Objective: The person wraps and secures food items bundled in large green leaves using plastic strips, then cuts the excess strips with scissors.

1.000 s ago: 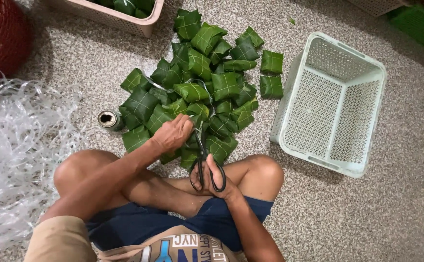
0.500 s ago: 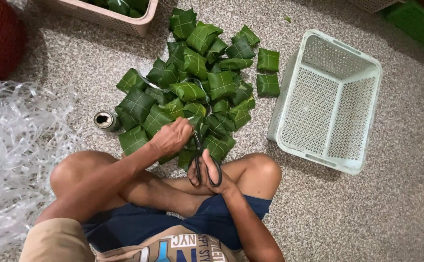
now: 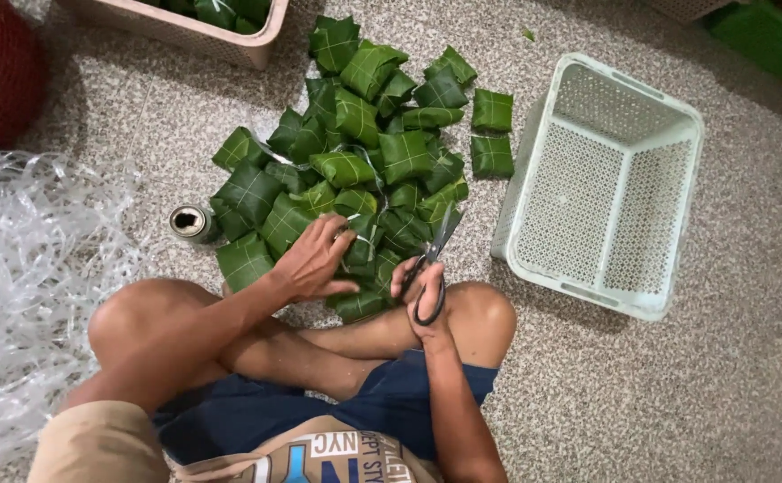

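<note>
Left hand [image 3: 315,259] reaches forward, fingers spread loosely on the near edge of the leaf-wrapped parcels [image 3: 355,170] piled mid-floor. Right hand [image 3: 422,291] grips scissors [image 3: 431,264], blades angled far-right over parcels.

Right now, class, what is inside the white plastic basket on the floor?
Nothing shows inside the white basket: only its bare lattice bottom and walls. The leaf-wrapped parcels lie heaped beside it; the near wall's inner face is hidden.

scissors [image 3: 430,259] swung outward, blades up — left hand [image 3: 315,259] flattened
</note>
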